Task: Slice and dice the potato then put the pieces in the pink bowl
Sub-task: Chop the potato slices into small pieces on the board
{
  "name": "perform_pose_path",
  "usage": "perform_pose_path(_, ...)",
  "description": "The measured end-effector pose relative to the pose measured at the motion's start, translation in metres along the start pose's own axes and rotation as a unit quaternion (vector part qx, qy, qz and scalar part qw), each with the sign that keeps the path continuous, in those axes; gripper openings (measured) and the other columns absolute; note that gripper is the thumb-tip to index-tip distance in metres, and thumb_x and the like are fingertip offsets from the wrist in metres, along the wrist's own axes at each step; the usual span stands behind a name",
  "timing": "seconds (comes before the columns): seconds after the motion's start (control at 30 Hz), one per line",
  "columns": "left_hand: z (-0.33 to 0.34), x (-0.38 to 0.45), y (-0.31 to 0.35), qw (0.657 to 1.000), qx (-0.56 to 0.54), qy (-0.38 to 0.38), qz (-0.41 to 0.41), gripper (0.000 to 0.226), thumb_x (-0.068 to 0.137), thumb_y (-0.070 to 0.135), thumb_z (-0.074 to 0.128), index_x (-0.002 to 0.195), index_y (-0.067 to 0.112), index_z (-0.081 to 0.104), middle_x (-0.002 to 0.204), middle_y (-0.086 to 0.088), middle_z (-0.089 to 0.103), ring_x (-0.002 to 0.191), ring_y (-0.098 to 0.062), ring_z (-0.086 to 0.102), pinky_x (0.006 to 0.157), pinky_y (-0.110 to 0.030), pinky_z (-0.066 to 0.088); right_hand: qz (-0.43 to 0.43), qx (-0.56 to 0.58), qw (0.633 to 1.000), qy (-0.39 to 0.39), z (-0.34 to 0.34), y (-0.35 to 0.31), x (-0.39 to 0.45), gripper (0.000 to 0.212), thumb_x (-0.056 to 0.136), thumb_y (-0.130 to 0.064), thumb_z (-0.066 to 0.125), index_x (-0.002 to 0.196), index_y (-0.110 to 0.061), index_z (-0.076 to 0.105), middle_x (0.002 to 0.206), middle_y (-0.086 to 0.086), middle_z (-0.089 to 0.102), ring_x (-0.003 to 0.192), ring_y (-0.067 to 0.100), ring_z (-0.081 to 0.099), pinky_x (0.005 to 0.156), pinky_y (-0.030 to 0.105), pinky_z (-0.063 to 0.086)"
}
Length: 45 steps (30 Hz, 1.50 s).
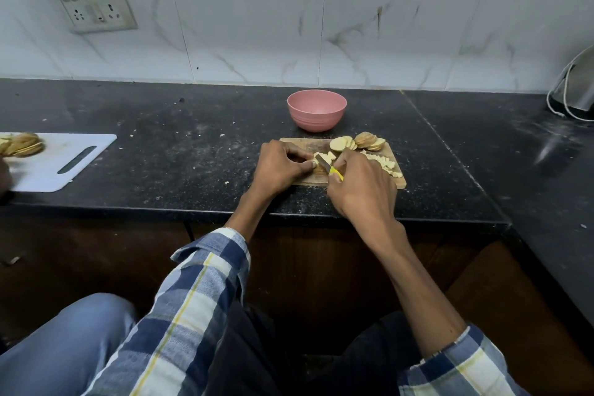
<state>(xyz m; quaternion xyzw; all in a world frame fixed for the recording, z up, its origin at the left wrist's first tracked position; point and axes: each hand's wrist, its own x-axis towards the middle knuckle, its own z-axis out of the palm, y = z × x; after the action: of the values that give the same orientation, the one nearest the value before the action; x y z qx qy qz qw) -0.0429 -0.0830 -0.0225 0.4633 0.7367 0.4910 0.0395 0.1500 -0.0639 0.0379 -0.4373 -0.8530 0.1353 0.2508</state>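
Closest to me, my right hand had a tight grip on the small knife by its yellow handle. The blade was down in a pale stack of potato slices on the wooden board. My left hand had its grip curled over the near end of that same stack, and the thumb tip sat just beside the blade. That worried me most. If the knife slid sideways on the wet potato, it could have nicked that thumb.

The board sat near the front edge of the black counter. A hard push could have made it slip, and the pieces would have rolled off.

On the right side of the board lay the cut sticks, close to the edge. A bump from my right wrist could have knocked them off.

Further back on the board were the round slices, not diced yet and leaning on each other.

Beyond the board stood the pink bowl. I could see nothing in it. It was light-looking, so pieces dropped hard might have tipped it or bounced out.

Far to the left was a white board with more potato.
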Motion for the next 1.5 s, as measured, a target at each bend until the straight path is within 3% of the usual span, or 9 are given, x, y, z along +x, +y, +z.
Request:
perform_pose_path(0.27, -0.001, -0.001, 0.003, 1.0, 0.006, -0.001, 0.001, 0.017, 0.078, 0.021, 0.089, 0.094, 0.018, 0.085, 0.09, 0.01, 0.08, 0.082, 0.002, 0.072, 0.086, -0.027, 0.06, 0.015, -0.005, 1.0, 0.023, -0.019, 0.0, 0.001, 0.019, 0.096, -0.027, 0.066, 0.113, -0.02, 0.067, 0.108, 0.004, 0.068, 0.103, 0.028, 0.064, 0.074, 0.035, 0.038)
perform_pose_path(0.4, -0.001, -0.001, 0.002, 1.0, 0.004, -0.004, 0.006, 0.018, 0.078, 0.02, 0.088, 0.095, 0.019, 0.085, 0.091, 0.009, 0.08, 0.084, 0.001, 0.073, 0.089, -0.029, 0.06, -0.007, 0.007, 0.999, 0.037, -0.009, -0.004, 0.004, 0.016, 0.095, -0.026, 0.064, 0.11, -0.022, 0.065, 0.103, 0.005, 0.071, 0.098, 0.03, 0.067, 0.072, 0.037, 0.045)
perform_pose_path(0.63, 0.0, -0.001, 0.001, 1.0, 0.004, 0.001, 0.008, 0.015, 0.077, 0.019, 0.089, 0.092, 0.019, 0.085, 0.087, 0.009, 0.08, 0.079, 0.0, 0.073, 0.081, -0.025, 0.06, -0.016, -0.001, 1.0, 0.0, 0.011, -0.013, 0.008, 0.021, 0.096, -0.024, 0.064, 0.116, -0.018, 0.063, 0.109, 0.008, 0.069, 0.101, 0.031, 0.064, 0.075, 0.038, 0.045)
perform_pose_path(0.8, -0.003, -0.002, 0.001, 1.0, 0.006, -0.008, 0.009, 0.016, 0.079, 0.018, 0.088, 0.095, 0.019, 0.085, 0.091, 0.009, 0.08, 0.083, 0.004, 0.072, 0.085, -0.021, 0.058, -0.013, -0.008, 1.0, -0.007, 0.015, -0.016, 0.009, 0.025, 0.096, -0.023, 0.064, 0.12, -0.018, 0.062, 0.115, 0.01, 0.068, 0.106, 0.032, 0.063, 0.083, 0.041, 0.046)
perform_pose_path(0.97, -0.002, -0.001, 0.0, 1.0, 0.006, -0.001, 0.01, 0.014, 0.079, 0.016, 0.088, 0.093, 0.018, 0.085, 0.088, 0.008, 0.08, 0.082, 0.002, 0.073, 0.086, -0.028, 0.06, -0.001, -0.012, 1.0, -0.027, 0.015, -0.026, 0.015, 0.029, 0.095, -0.02, 0.066, 0.123, -0.016, 0.061, 0.121, 0.012, 0.066, 0.115, 0.035, 0.06, 0.09, 0.044, 0.045)
perform_pose_path(1.27, 0.0, -0.001, 0.0, 1.0, -0.011, 0.0, 0.009, 0.011, 0.079, 0.013, 0.087, 0.089, 0.016, 0.085, 0.086, 0.008, 0.08, 0.079, 0.001, 0.073, 0.083, -0.028, 0.061, 0.016, -0.033, 0.997, -0.061, -0.004, -0.018, 0.003, 0.028, 0.083, -0.006, 0.072, 0.107, -0.018, 0.064, 0.106, 0.005, 0.066, 0.104, 0.031, 0.061, 0.08, 0.039, 0.043)
perform_pose_path(1.5, -0.003, -0.002, -0.001, 1.0, -0.009, -0.003, 0.007, 0.014, 0.08, 0.015, 0.088, 0.093, 0.016, 0.085, 0.09, 0.007, 0.08, 0.083, 0.002, 0.073, 0.088, -0.03, 0.06, -0.007, -0.053, 0.998, -0.028, -0.022, -0.014, -0.006, 0.022, 0.09, -0.02, 0.072, 0.111, -0.021, 0.069, 0.108, 0.005, 0.07, 0.101, 0.03, 0.065, 0.075, 0.034, 0.042)
